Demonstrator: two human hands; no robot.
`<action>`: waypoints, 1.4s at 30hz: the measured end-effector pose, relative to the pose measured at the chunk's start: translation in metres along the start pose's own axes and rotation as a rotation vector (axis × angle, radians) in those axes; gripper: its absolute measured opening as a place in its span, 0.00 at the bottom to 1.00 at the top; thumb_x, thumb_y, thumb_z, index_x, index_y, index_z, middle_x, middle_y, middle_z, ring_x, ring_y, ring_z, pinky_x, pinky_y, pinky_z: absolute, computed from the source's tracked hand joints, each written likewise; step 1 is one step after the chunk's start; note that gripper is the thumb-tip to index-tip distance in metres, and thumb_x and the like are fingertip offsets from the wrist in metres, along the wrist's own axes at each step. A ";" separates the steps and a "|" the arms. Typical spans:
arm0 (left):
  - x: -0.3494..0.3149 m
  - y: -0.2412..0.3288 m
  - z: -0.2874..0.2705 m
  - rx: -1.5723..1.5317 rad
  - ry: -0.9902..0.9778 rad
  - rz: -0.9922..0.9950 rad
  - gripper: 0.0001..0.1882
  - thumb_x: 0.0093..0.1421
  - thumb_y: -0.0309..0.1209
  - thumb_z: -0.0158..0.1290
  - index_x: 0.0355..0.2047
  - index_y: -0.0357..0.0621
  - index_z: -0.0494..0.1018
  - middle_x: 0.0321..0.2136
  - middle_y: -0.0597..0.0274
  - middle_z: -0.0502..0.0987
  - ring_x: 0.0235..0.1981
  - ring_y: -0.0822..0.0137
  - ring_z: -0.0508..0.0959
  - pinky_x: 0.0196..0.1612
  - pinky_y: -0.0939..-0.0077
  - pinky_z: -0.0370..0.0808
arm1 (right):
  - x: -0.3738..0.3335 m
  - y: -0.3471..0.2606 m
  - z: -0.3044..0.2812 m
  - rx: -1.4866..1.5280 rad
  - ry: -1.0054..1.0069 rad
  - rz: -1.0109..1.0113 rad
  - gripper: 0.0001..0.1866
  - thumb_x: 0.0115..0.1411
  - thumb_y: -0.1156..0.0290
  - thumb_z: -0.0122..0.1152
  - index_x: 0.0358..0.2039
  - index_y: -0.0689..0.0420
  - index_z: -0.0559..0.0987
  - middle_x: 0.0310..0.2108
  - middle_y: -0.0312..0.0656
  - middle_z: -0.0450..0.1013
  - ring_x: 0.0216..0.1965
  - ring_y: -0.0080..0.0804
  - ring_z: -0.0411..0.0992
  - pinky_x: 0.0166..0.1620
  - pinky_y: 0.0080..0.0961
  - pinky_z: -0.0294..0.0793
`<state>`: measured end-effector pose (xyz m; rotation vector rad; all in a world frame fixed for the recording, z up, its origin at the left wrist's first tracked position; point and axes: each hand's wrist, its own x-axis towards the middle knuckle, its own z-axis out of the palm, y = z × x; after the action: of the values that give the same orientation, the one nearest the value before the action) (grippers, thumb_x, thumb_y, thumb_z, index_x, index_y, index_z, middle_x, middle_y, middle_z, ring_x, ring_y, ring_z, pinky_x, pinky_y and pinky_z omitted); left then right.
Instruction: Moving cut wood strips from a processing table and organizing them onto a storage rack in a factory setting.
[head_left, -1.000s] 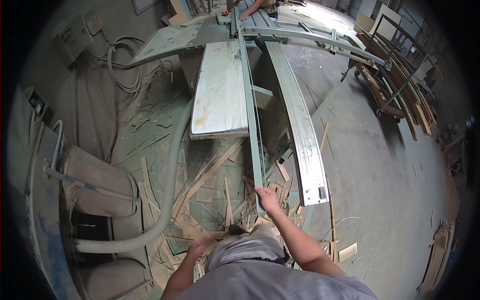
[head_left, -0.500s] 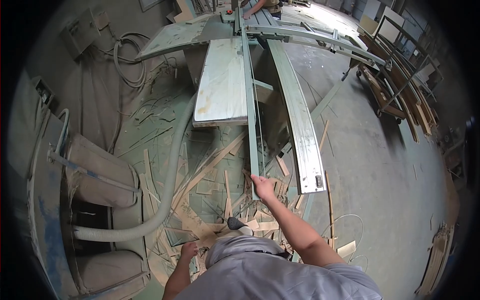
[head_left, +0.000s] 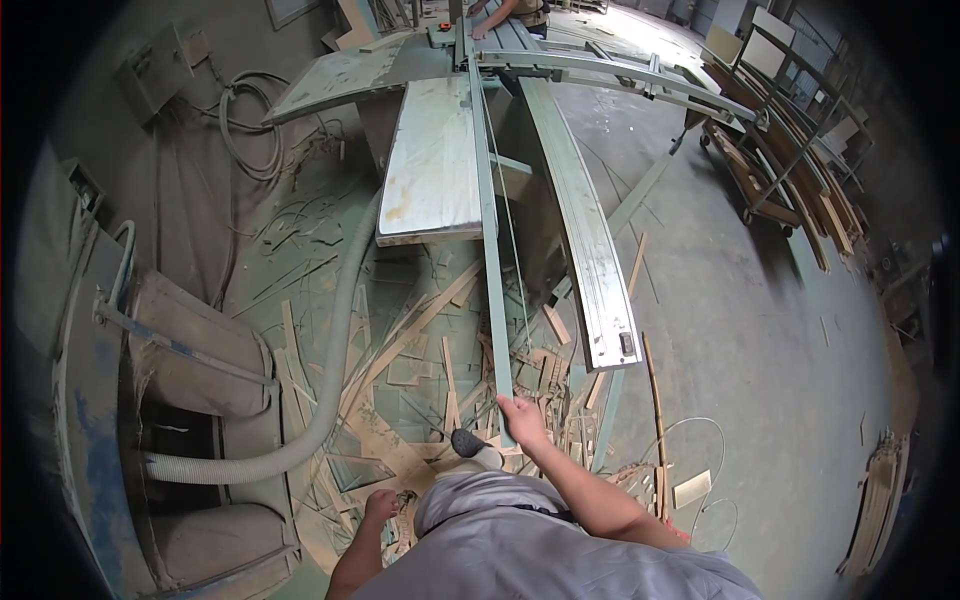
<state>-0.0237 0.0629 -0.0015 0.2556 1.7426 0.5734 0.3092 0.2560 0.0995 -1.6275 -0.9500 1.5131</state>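
Note:
My right hand (head_left: 524, 423) is closed round the near end of a long, narrow grey-green strip (head_left: 497, 310). From my hand the strip runs away along the right side of the pale saw table extension (head_left: 430, 165) to the saw at the far end. My left hand (head_left: 381, 505) hangs low beside my body with its fingers curled, and nothing shows in it. At the far end of the machine a co-worker's hand and forearm (head_left: 490, 22) rest near the sliding table. The long metal sliding rail (head_left: 590, 250) lies to the right of the strip.
Wood offcuts (head_left: 400, 440) litter the floor round my feet. A ribbed hose (head_left: 335, 370) curves from the dust collector (head_left: 200, 340) on the left. At the right stands a wheeled cart (head_left: 760, 180) loaded with boards. A metal crossbar (head_left: 620, 70) reaches out from the machine.
My right hand has drawn the strip nearer to my body, and more of its length shows past the table extension. The left hand stays low and closed. The view has shifted slightly.

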 end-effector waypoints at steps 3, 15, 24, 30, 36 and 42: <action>0.006 -0.001 0.001 -0.003 -0.062 0.029 0.08 0.56 0.30 0.47 0.33 0.40 0.69 0.22 0.62 0.70 0.18 0.71 0.71 0.20 0.77 0.69 | -0.025 0.012 -0.001 -0.055 0.006 0.007 0.15 0.58 0.60 0.53 0.24 0.59 0.77 0.18 0.28 0.68 0.21 0.15 0.59 0.26 0.16 0.61; -0.015 -0.058 -0.010 0.058 -0.122 0.182 0.06 0.55 0.29 0.47 0.31 0.41 0.69 0.20 0.64 0.70 0.17 0.72 0.69 0.18 0.79 0.67 | -0.127 0.067 -0.008 -0.051 -0.010 0.023 0.15 0.58 0.62 0.54 0.21 0.60 0.75 0.17 0.28 0.66 0.19 0.14 0.58 0.24 0.16 0.60; -0.037 -0.161 -0.063 -0.125 -0.185 -0.031 0.07 0.55 0.28 0.47 0.33 0.38 0.69 0.20 0.61 0.70 0.16 0.69 0.70 0.16 0.78 0.66 | -0.194 0.088 -0.012 0.016 -0.002 0.016 0.16 0.59 0.62 0.53 0.19 0.57 0.74 0.16 0.26 0.64 0.19 0.13 0.57 0.23 0.17 0.58; -0.061 -0.169 -0.064 -0.030 -0.100 0.038 0.08 0.55 0.29 0.47 0.33 0.38 0.69 0.20 0.61 0.70 0.17 0.70 0.70 0.17 0.78 0.67 | -0.196 0.077 -0.027 -0.014 0.019 -0.018 0.19 0.57 0.59 0.54 0.15 0.57 0.72 0.13 0.27 0.62 0.16 0.15 0.55 0.21 0.18 0.55; -0.071 -0.161 -0.057 0.095 -0.022 0.166 0.07 0.56 0.30 0.46 0.32 0.42 0.70 0.20 0.65 0.70 0.17 0.73 0.70 0.18 0.80 0.67 | -0.197 0.077 -0.019 -0.003 0.042 -0.046 0.18 0.57 0.58 0.54 0.19 0.59 0.75 0.16 0.30 0.67 0.18 0.16 0.60 0.23 0.18 0.60; -0.102 -0.182 -0.052 0.090 -0.052 0.333 0.07 0.58 0.31 0.45 0.34 0.42 0.69 0.23 0.67 0.70 0.20 0.75 0.71 0.19 0.83 0.68 | -0.191 0.091 -0.017 0.057 -0.005 -0.062 0.16 0.59 0.59 0.51 0.21 0.58 0.73 0.15 0.31 0.66 0.16 0.18 0.62 0.22 0.18 0.61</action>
<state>-0.0240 -0.1519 0.0010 0.6272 1.6880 0.7210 0.3218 0.0445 0.1120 -1.5409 -0.9427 1.4895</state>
